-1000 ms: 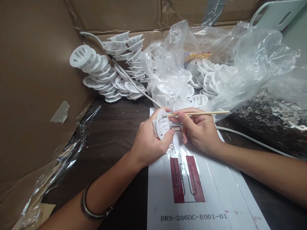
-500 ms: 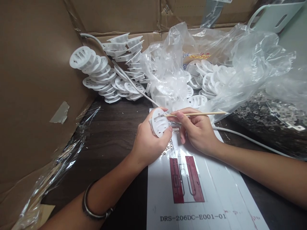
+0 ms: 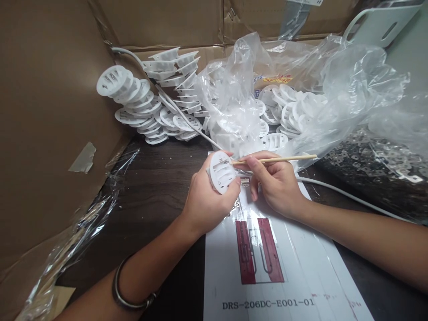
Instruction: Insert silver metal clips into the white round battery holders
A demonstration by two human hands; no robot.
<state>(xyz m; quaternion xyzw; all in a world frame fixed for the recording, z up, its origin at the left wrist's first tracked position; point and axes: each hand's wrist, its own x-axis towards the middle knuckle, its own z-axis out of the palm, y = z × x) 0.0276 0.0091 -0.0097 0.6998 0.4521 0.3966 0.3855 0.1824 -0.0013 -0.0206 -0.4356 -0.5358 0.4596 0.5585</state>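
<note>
My left hand [image 3: 209, 196] is closed around a round white plastic part [image 3: 222, 173] with slots, its slotted face tilted up and to the right. Between the thumb and fingers of my right hand [image 3: 276, 180] is a thin wooden stick [image 3: 281, 158], lying nearly level. The stick's left tip meets the upper slot of the part, where a small bit of metal shows. Both hands are over a printed sheet [image 3: 294, 263] with a red-marked drawing. Small metal pieces [image 3: 236, 206] lie on the sheet, partly behind my left hand.
Stacked white round parts [image 3: 147, 107] stand at the back left. A clear plastic bag [image 3: 230, 107] holds more of them, with a pile [image 3: 297, 109] beside it. At right, a bag of flat metal pieces [image 3: 384, 160] lies near a grey cable [image 3: 351, 196]. Cardboard walls [image 3: 50, 111] enclose the back and left.
Almost nothing differs. The round part has turned and shifted slightly in my left hand, while the stick's tip stays at its upper slot.
</note>
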